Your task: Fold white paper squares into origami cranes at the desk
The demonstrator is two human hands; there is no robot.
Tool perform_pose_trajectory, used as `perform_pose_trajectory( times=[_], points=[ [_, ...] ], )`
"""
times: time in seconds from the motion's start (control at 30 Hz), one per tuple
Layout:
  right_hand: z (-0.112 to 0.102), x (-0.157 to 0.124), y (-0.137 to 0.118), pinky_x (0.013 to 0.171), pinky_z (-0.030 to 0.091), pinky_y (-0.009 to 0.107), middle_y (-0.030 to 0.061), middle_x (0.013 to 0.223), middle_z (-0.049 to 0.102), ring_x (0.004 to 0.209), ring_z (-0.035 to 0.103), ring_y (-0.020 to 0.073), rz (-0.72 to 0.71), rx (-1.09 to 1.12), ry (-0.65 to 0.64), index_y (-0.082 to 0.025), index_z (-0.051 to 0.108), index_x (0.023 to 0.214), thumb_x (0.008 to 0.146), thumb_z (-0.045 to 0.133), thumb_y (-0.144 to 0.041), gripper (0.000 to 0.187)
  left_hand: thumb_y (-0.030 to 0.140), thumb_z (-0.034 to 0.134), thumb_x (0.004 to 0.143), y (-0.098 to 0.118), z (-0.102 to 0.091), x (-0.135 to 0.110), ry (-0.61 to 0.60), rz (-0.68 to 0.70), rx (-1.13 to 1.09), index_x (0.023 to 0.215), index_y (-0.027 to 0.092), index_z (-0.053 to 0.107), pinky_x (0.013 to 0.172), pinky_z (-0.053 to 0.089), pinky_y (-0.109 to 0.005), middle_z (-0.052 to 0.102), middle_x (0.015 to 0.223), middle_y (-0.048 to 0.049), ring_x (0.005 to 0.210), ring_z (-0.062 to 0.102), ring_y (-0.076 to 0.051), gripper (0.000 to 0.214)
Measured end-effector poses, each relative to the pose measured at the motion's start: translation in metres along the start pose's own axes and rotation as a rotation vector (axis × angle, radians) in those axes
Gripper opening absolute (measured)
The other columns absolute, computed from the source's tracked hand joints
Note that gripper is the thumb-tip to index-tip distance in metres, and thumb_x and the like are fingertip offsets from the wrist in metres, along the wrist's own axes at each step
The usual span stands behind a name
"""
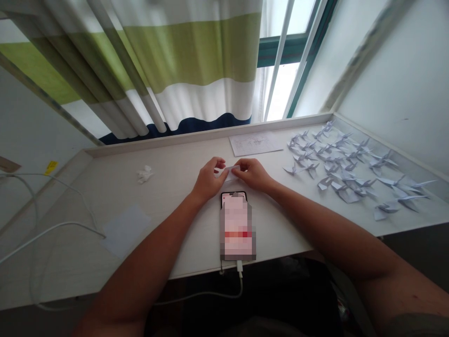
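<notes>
Both hands meet over the middle of the pale desk (105, 187). My left hand (209, 178) and my right hand (253, 173) pinch a small folded piece of white paper (232, 170) between their fingertips, just above the desk. The paper is partly hidden by the fingers. Directly below the hands lies a phone (237, 224) with its screen lit, plugged into a white cable (224, 292).
Several folded paper cranes (351, 166) cover the desk's right side. A printed sheet (256, 142) lies behind the hands, a crumpled paper ball (144, 174) to the left, a blank sheet (125, 230) and white cables (45, 229) at front left. A striped curtain (168, 65) and window (291, 56) stand behind.
</notes>
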State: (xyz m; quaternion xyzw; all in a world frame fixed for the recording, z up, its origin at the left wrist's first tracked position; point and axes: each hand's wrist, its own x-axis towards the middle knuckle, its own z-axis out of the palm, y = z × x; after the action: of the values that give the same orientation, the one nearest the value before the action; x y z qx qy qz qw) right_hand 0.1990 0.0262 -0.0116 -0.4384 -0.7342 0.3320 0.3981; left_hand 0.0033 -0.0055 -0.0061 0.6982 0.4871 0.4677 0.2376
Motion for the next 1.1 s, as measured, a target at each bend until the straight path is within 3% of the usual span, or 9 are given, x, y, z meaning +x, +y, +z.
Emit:
perform_pose_trajectory(
  times=[0.07,0.17,0.3,0.47,0.6,0.77,0.93,1.1],
  points=[
    [0.000,0.002,0.004,0.073,0.050,0.033,0.0043,0.078,0.077,0.076,0.067,0.0198,0.019,-0.046,0.025,-0.018,0.074,0.076,0.084,0.068,-0.025,0.012,0.025,0.072,0.089,-0.001,-0.003,0.000,-0.020,0.121,0.145,0.103,0.023,0.072,0.101,0.053,-0.044,0.073,0.112,-0.0096,0.111,0.066,-0.028,0.014],
    [0.000,0.005,0.009,0.075,0.052,0.034,0.0064,0.084,0.080,0.079,0.069,0.0211,0.056,-0.111,0.030,-0.018,0.078,0.078,0.083,0.073,-0.026,0.011,0.028,0.070,0.092,0.000,-0.005,-0.002,-0.151,0.232,0.324,0.108,0.024,0.078,0.116,0.044,-0.052,0.069,0.128,-0.0123,0.128,0.057,-0.033,0.018],
    [0.000,0.006,0.014,0.080,0.052,0.036,0.0090,0.093,0.080,0.086,0.071,0.0238,0.064,-0.273,0.006,-0.019,0.080,0.080,0.081,0.078,-0.026,0.008,0.037,0.074,0.091,-0.001,-0.004,-0.004,-0.289,0.241,0.442,0.123,0.026,0.080,0.117,0.042,-0.057,0.067,0.138,-0.0140,0.136,0.052,-0.037,0.034],
    [-0.003,0.006,0.017,0.088,0.054,0.039,0.0099,0.104,0.080,0.097,0.071,0.0262,0.051,-0.260,0.014,-0.018,0.080,0.102,0.080,0.078,-0.019,0.022,0.040,0.070,0.095,-0.009,-0.002,-0.002,-0.348,0.184,0.467,0.113,0.024,0.083,0.114,0.044,-0.057,0.072,0.132,-0.0152,0.130,0.058,-0.038,0.028],
    [-0.009,0.007,0.019,0.087,0.054,0.037,0.0069,0.099,0.079,0.094,0.071,0.0237,-0.045,-0.187,-0.028,-0.018,0.078,0.101,0.080,0.074,-0.013,0.023,0.042,0.069,0.094,-0.010,-0.001,0.000,-0.345,0.194,0.463,0.108,0.025,0.084,0.112,0.046,-0.055,0.074,0.126,-0.0141,0.125,0.061,-0.036,0.027],
    [-0.011,0.008,0.023,0.098,0.052,0.043,0.0068,0.101,0.078,0.100,0.069,0.0252,-0.220,-0.281,-0.121,-0.022,0.083,0.090,0.086,0.063,-0.009,0.024,0.044,0.064,0.096,-0.009,-0.005,0.003,-0.333,0.202,0.412,0.099,0.024,0.084,0.109,0.049,-0.052,0.078,0.116,-0.0135,0.116,0.066,-0.035,0.028],
    [-0.016,0.008,0.025,0.102,0.049,0.049,0.0096,0.111,0.078,0.108,0.068,0.0288,-0.236,-0.405,-0.212,-0.024,0.085,0.102,0.092,0.060,-0.012,0.030,0.033,0.069,0.090,-0.009,-0.010,0.005,-0.318,0.159,0.352,0.093,0.026,0.084,0.112,0.046,-0.055,0.080,0.116,-0.0122,0.117,0.070,-0.036,0.017],
    [-0.030,0.010,0.024,0.104,0.048,0.052,0.0086,0.110,0.078,0.109,0.067,0.0296,-0.256,-0.472,-0.222,-0.025,0.084,0.098,0.090,0.064,-0.015,0.024,0.036,0.074,0.088,-0.008,-0.011,0.006,-0.334,0.153,0.367,0.094,0.024,0.084,0.116,0.044,-0.058,0.080,0.122,-0.0138,0.124,0.068,-0.039,0.016]
  ],
)
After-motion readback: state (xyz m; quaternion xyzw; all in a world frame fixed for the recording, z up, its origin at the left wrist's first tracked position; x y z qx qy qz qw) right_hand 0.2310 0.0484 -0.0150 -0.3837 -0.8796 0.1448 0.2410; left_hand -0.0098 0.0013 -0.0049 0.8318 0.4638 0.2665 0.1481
